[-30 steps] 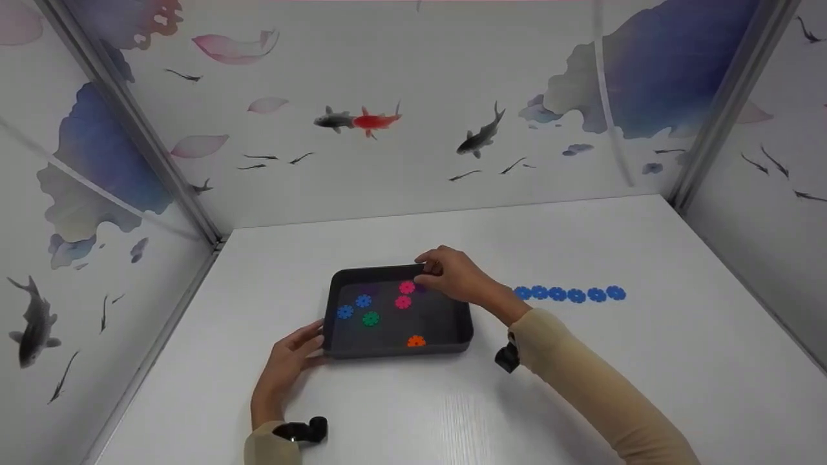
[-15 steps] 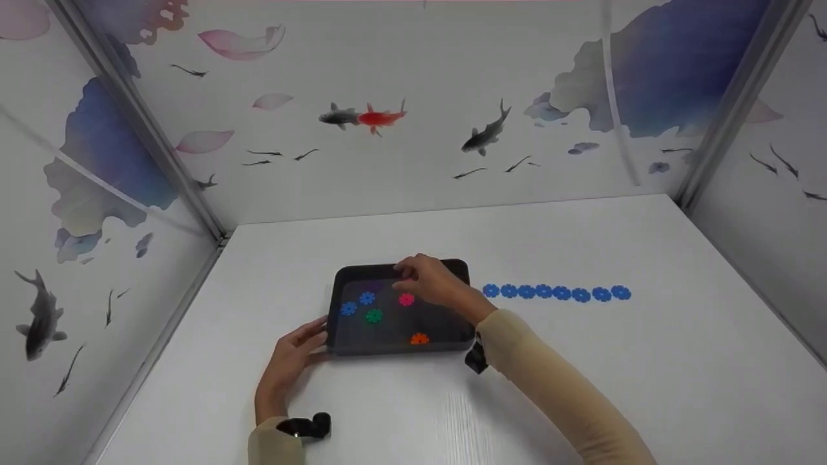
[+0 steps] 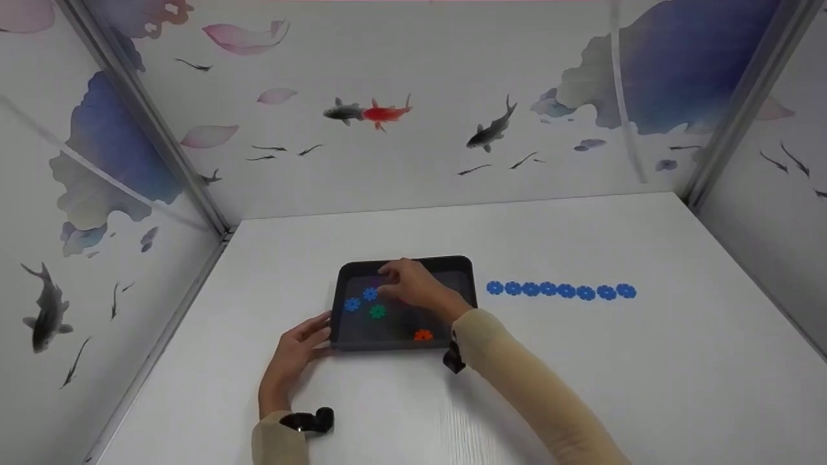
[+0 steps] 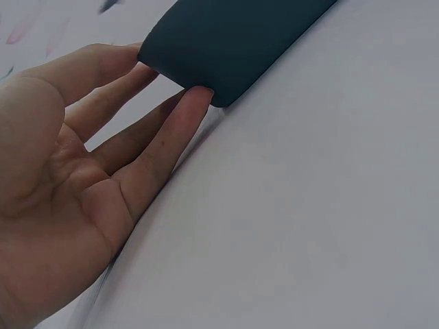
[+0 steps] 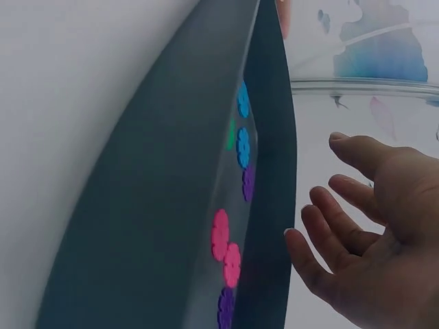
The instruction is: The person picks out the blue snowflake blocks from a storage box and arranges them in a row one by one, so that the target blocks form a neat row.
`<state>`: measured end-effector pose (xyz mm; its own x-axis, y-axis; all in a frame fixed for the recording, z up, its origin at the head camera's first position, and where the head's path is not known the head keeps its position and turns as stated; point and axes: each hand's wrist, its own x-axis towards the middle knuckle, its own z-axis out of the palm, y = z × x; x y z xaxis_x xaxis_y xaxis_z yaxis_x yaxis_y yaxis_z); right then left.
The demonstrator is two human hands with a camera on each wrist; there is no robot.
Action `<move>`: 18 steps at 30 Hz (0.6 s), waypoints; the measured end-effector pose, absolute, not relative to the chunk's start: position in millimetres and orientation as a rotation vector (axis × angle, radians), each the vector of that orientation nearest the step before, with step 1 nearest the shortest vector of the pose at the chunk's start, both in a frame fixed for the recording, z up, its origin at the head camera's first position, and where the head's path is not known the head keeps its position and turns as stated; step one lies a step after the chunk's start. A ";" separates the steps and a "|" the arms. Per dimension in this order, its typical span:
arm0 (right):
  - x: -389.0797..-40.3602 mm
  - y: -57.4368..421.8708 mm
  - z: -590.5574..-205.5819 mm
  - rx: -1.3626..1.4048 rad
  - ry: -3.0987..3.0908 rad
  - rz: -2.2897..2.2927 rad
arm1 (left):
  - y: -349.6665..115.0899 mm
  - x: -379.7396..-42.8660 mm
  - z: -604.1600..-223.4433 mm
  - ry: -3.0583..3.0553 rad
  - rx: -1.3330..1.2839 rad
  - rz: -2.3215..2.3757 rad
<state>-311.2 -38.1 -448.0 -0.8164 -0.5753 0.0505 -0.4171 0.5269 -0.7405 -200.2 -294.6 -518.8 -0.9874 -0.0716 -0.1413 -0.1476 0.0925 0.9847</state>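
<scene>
In the head view my right hand point(image 3: 417, 284) hovers over the dark tray point(image 3: 394, 346), its fingertips near a blue flower-shaped disc point(image 3: 369, 294). The right wrist view shows that hand's fingers loosely bent, with nothing between them. Another blue disc point(image 3: 352, 304), a green one point(image 3: 377, 311) and an orange one point(image 3: 423, 335) lie in the tray. Two pink discs point(image 5: 219, 235) and purple ones point(image 5: 248, 182) show in the right wrist view; my hand hides the pink pair from the head camera. My left hand point(image 3: 291, 355) touches the tray's left end with nearly straight fingers point(image 4: 164, 140).
A row of several blue discs point(image 3: 531, 289) lies on the white table point(image 3: 555, 245) to the right of the tray. Printed panels point(image 3: 413, 161) wall the table at the back and both sides. Each wrist wears a small black camera point(image 3: 323, 420).
My right hand has moved left across the tray, from its right part toward the blue discs. The left end of the blue row has come out from behind my arm. My left hand stays at the tray.
</scene>
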 end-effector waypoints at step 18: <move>-313.6 -77.8 -470.3 -0.736 2.577 -1.104 | -294.9 -200.7 -519.0 2.271 -0.206 2.065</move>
